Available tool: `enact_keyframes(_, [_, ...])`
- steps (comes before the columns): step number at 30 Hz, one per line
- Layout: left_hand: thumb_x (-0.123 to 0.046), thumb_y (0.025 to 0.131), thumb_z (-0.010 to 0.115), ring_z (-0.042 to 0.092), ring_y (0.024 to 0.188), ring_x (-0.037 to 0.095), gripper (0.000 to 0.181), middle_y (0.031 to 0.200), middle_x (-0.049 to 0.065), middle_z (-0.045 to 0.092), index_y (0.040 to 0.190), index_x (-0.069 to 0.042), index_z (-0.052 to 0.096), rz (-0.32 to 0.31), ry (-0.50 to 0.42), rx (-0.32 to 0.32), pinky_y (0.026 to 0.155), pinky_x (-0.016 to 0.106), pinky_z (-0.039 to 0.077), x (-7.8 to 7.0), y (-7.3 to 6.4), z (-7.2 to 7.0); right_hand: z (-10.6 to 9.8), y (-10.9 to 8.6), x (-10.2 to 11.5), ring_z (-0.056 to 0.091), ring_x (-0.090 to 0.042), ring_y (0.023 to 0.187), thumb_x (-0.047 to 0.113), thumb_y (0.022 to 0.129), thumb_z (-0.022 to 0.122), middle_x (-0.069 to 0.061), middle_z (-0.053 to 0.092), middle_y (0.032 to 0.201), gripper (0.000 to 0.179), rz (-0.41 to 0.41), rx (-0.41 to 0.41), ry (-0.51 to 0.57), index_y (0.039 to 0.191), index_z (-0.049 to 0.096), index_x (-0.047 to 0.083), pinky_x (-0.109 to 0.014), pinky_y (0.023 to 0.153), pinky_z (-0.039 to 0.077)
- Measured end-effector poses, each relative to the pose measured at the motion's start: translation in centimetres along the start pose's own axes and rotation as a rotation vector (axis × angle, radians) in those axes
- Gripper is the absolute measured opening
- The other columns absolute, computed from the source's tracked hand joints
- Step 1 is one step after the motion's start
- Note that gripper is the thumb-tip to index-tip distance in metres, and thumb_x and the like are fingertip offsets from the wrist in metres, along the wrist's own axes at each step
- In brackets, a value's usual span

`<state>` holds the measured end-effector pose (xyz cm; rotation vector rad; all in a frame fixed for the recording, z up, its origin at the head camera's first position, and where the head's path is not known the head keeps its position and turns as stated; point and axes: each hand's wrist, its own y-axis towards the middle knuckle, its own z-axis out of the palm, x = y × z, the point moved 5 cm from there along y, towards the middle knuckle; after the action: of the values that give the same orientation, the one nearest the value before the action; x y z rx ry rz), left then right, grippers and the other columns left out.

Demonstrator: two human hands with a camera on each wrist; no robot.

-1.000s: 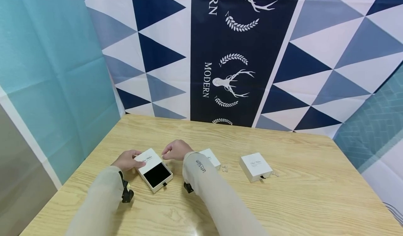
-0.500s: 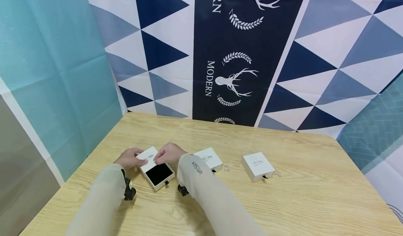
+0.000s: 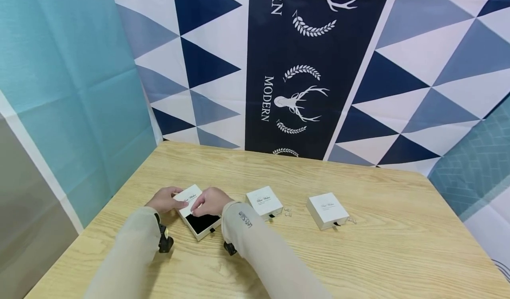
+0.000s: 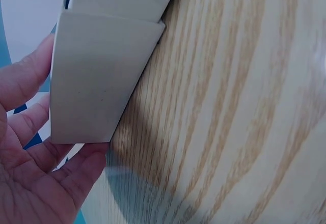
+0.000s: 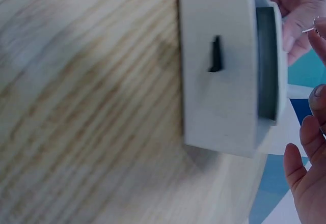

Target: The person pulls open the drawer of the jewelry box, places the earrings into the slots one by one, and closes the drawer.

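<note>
A white drawer-style jewellery box stands at the left of the table, its drawer pulled partly out of the sleeve. Black padding lines the drawer, and a black pull tab sticks out of its front. My left hand grips the sleeve, thumb on the top and fingers along the far end, as the left wrist view confirms. Over the drawer, my right hand pinches a small silver earring between thumb and forefinger, its thin post pointing out. The other right fingers are bent loosely.
Two more white boxes with printed lids, one in the middle and one farther right, stand on the wooden table. Small silvery earrings lie beside the middle box and the right box. A patterned cloth hangs behind.
My right hand has moved left from beside the box to over its open drawer, then slightly lower, carrying the earring. My left hand keeps its grip on the sleeve.
</note>
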<state>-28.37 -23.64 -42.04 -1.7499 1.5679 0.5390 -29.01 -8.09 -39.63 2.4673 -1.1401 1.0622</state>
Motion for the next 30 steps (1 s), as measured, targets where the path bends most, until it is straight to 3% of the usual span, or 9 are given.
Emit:
enact_keyframes(11, [-0.012,0.087,0.07,0.051,0.104,0.035,0.051,0.12,0.027,0.054,0.128,0.01,0.05,-0.015,0.0,-0.003,0.089,0.047,0.041,-0.1,-0.1,0.0,1.0,0.0,-0.4,0.046,0.004,0.069,0.022,0.08,0.074,0.016,0.061,0.081,0.008,-0.045,0.006,-0.26,0.086,0.08,0.021,-0.013,0.065,0.039])
enact_keyframes(17, [-0.012,0.087,0.07,0.052,0.103,0.035,0.05,0.119,0.027,0.055,0.128,0.01,0.05,-0.019,-0.001,-0.002,0.089,0.047,0.042,-0.1,-0.2,0.0,1.6,-0.1,-0.6,0.044,0.0,0.068,0.022,0.08,0.073,0.016,0.055,0.077,0.011,-0.046,0.007,-0.341,0.088,0.079,0.025,-0.014,0.063,0.037])
enact_keyframes(24, [-0.011,0.086,0.071,0.052,0.101,0.033,0.049,0.117,0.025,0.057,0.126,0.009,0.052,-0.017,-0.022,-0.013,0.088,0.046,0.042,-0.1,-0.1,0.0,1.7,-0.3,-0.6,0.048,-0.004,0.079,0.024,0.077,0.072,0.016,0.053,0.077,0.014,-0.049,-0.015,-0.428,0.087,0.079,0.029,-0.018,0.072,0.038])
enact_keyframes(30, [-0.012,0.086,0.071,0.052,0.101,0.034,0.05,0.117,0.025,0.056,0.127,0.009,0.051,-0.026,-0.027,-0.011,0.087,0.046,0.042,0.0,-0.1,0.0,1.8,-0.4,-0.5,0.047,-0.005,0.079,0.024,0.076,0.072,0.016,0.053,0.077,0.014,-0.046,-0.01,-0.465,0.086,0.079,0.03,-0.019,0.073,0.038])
